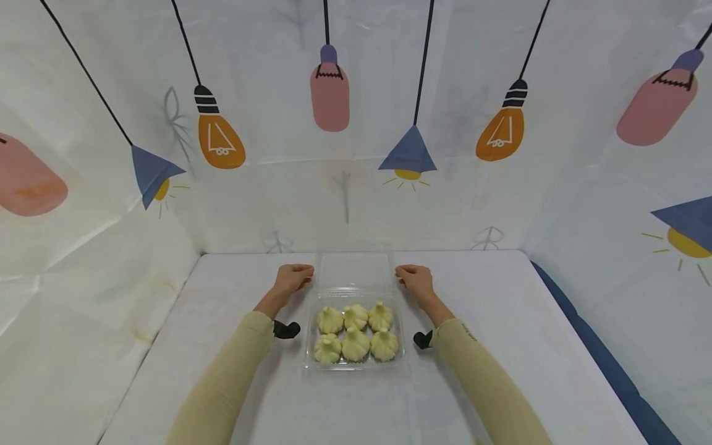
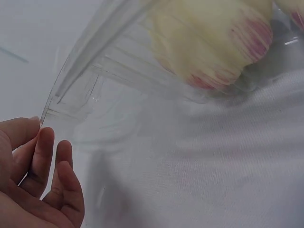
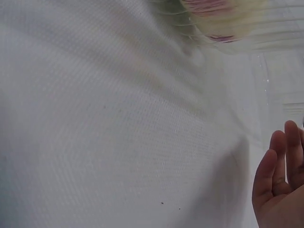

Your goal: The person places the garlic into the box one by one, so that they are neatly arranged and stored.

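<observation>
A clear plastic clamshell box (image 1: 356, 367) rests on the white table with its lid (image 1: 354, 269) raised at the back. Several pale garlic bulbs (image 1: 356, 345) sit inside in two rows. My left hand (image 1: 292, 279) pinches the left edge of the lid between thumb and forefinger; the left wrist view shows that thin edge (image 2: 51, 102) at the fingertips. On the opposite side, my right hand (image 1: 416, 279) holds the lid's right edge by the fingertips. In the right wrist view its other fingers (image 3: 265, 173) are loosely bent, and the thumb is out of frame.
The white-covered table (image 1: 500, 346) extends around the box. Behind it hangs a pale sheet (image 1: 356, 204) printed with lamps and bulbs. A dark blue strip (image 1: 589, 352) runs along the table's right side. Black wrist straps (image 1: 286, 330) show at both sleeves.
</observation>
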{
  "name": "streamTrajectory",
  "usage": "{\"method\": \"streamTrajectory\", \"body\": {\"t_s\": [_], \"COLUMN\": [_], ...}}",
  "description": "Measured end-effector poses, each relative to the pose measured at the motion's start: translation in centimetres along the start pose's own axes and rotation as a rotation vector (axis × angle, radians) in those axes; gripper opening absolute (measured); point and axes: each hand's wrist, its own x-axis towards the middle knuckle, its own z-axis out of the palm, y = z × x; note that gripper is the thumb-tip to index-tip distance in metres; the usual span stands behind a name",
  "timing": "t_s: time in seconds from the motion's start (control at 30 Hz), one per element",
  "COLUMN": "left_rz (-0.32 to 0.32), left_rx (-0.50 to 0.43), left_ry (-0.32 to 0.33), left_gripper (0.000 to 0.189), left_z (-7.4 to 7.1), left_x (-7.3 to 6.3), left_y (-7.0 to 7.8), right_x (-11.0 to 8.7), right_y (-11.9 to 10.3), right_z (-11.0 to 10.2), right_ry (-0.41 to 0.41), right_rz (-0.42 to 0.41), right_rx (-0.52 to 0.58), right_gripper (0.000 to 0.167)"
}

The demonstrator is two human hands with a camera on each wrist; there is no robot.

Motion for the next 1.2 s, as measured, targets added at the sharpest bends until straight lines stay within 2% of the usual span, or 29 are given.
{"method": "streamTrajectory", "body": {"t_s": [0.17,0.4,0.5,0.63,0.8,1.03,1.2], "left_rz": [0.032,0.151,0.175,0.204,0.279,0.303,0.332], "left_rx": [0.001,-0.003,-0.008,-0.02,-0.037,-0.046,-0.065], "left_ry": [0.003,0.023,0.036,0.069,0.124,0.142,0.144], "left_gripper": [0.035,0.036,0.035,0.033,0.025,0.028,0.032], "left_z": [-0.2,-0.5,-0.5,-0.4,-0.3,-0.4,-0.5], "left_x": [-0.1,-0.3,-0.2,-0.1,-0.3,-0.9,-1.5], "left_y": [0.2,1.1,1.3,1.5,1.9,2.0,1.7], "right_x": [-0.4,-0.3,-0.3,-0.4,-0.5,-1.3,-2.1], "right_y": [-0.7,-2.1,-2.8,-3.4,-4.0,-4.6,-4.7], "right_z": [-0.3,-0.7,-0.9,-1.0,-1.2,-1.3,-1.2], "right_ry": [-0.021,-0.011,-0.015,-0.012,0.013,0.044,0.039], "right_rz": [-0.028,-0.091,-0.107,-0.12,-0.148,-0.167,-0.173], "right_rx": [0.063,0.084,0.094,0.101,0.093,0.103,0.187], "right_gripper": [0.029,0.031,0.032,0.033,0.031,0.029,0.031]}}
